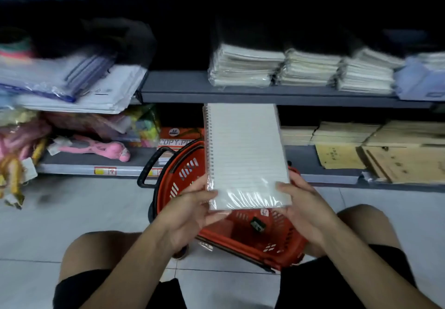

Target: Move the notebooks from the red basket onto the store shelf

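Both your hands, left (192,208) and right (304,208), pinch the notebook's (245,154) near end; long axis points away toward the shelf (183,87).

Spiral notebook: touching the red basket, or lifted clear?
Cannot tell. In the head view both hands hold the spiral notebook over the red basket, hiding any gap.
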### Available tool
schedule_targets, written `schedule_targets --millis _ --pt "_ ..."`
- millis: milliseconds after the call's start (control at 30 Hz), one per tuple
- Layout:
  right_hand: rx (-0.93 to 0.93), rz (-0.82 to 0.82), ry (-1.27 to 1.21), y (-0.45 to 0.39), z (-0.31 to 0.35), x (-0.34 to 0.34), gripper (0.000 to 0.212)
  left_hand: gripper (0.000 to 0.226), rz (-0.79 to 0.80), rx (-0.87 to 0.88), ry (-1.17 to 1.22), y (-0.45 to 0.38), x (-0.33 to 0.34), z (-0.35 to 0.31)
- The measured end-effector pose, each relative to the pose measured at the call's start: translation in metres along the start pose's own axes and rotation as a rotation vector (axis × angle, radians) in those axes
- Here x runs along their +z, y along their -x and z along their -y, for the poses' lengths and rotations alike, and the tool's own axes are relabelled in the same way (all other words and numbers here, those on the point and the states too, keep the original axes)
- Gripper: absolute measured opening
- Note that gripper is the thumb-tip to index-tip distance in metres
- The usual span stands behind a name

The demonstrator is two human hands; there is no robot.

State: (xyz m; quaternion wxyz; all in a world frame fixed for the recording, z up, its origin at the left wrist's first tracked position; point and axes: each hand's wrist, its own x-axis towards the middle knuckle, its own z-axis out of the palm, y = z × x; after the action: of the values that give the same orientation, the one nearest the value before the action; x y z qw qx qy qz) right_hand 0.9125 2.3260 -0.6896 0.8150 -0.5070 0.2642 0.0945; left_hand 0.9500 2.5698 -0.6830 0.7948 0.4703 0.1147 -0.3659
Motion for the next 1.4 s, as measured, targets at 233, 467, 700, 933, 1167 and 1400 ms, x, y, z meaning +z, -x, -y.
schedule_targets --millis 233,467,700,933,1167,1400 --pt "-0.106 0.030 0.055 0.034 0.019 -0.005 0.038 0.049 0.058 0.072 -0.098 0.016 0.017 -0.004" --pt "-0.175 0.042 0.068 0.044 0.026 -0.008 0.040 0.047 0.039 0.144 -0.134 0.019 0.024 0.003" --pt "-0.275 -0.027 0.035 0.028 0.029 0.000 0.038 0.055 -0.030 0.322 -0.242 0.009 0.030 0.001" --pt "-0.264 0.015 -0.072 0.000 0.040 0.002 0.038 0.054 -0.096 0.400 -0.087 -0.024 0.036 -0.012" --pt "-0.311 0.080 -0.145 -0.048 0.083 0.016 0.041 0.042 -0.199 0.509 0.037 -0.071 0.052 -0.060" --pt "-0.396 0.125 -0.142 -0.124 0.150 0.054 0.036 0.044 -0.235 0.665 -0.070 -0.126 0.069 -0.146"
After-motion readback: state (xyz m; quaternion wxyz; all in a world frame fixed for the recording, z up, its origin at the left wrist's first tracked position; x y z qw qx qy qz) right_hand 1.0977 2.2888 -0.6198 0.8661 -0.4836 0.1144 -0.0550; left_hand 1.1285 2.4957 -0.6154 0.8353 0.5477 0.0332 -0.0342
